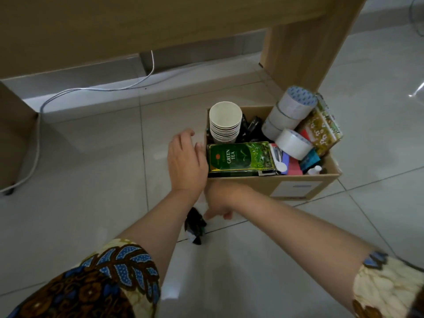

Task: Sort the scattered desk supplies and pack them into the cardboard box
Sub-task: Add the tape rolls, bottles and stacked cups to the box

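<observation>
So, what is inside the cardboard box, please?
The cardboard box holds stacked paper cups, a green tea pack, tape rolls, a patterned box and small stationery. Whatever lies under these is covered and cannot be seen.

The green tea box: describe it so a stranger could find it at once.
Find the cardboard box on the tiled floor beside the desk leg. Along its near edge, at the left, lies the tea box, below the cup stack. It alone is bright green, with GREEN TEA printed on top.
</observation>
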A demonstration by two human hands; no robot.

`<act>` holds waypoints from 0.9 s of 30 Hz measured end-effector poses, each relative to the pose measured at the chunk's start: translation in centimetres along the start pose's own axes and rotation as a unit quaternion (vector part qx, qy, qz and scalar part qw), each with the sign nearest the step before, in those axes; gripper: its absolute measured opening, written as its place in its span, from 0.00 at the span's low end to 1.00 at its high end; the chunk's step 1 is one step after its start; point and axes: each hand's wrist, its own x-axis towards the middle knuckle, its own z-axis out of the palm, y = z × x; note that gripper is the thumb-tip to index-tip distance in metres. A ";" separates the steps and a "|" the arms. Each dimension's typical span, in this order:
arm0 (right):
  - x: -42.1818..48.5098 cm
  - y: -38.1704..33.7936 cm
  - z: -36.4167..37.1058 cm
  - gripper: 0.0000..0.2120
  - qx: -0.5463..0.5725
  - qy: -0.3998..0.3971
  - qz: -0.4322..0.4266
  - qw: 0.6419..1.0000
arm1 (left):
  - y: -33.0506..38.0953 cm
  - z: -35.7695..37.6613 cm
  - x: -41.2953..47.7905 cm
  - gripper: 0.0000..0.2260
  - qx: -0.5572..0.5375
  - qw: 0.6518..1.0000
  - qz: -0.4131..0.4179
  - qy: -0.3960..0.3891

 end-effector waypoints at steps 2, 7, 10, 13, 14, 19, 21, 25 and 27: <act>2.0 -0.8 2.3 0.22 -0.029 0.045 -0.017 0.998 | -1.0 0.3 -0.1 0.12 -0.025 0.998 -0.041 -0.038; 6.9 -1.4 8.5 0.40 0.104 0.096 0.006 0.990 | -2.0 0.8 0.3 0.12 -0.087 0.975 -0.176 -0.100; 7.7 -1.7 10.1 0.29 0.100 0.118 -0.019 0.988 | -2.0 0.7 0.3 0.13 -0.089 0.976 -0.173 -0.101; 7.6 -0.9 9.9 0.24 0.133 0.117 -0.036 0.984 | -2.3 0.9 0.2 0.13 -0.082 0.976 -0.172 -0.104; 7.4 -0.4 9.6 0.23 0.148 0.112 -0.042 0.982 | -2.3 1.0 0.0 0.13 -0.074 0.976 -0.175 -0.110; 3.9 2.8 7.0 0.27 0.125 0.037 -0.069 0.989 | -1.9 1.4 -0.7 0.11 -0.058 0.980 -0.178 -0.065; 1.7 3.6 5.3 0.27 0.095 -0.003 -0.074 0.993 | -0.9 1.2 -0.3 0.11 -0.063 0.987 -0.151 0.003; -3.4 5.7 -0.1 0.21 0.092 0.023 -0.091 0.991 | 1.6 0.9 0.7 0.15 -0.067 0.993 -0.065 0.074; -5.8 7.6 -3.3 0.21 0.111 0.043 -0.081 0.990 | 3.0 1.1 0.5 0.16 -0.076 0.995 -0.024 0.062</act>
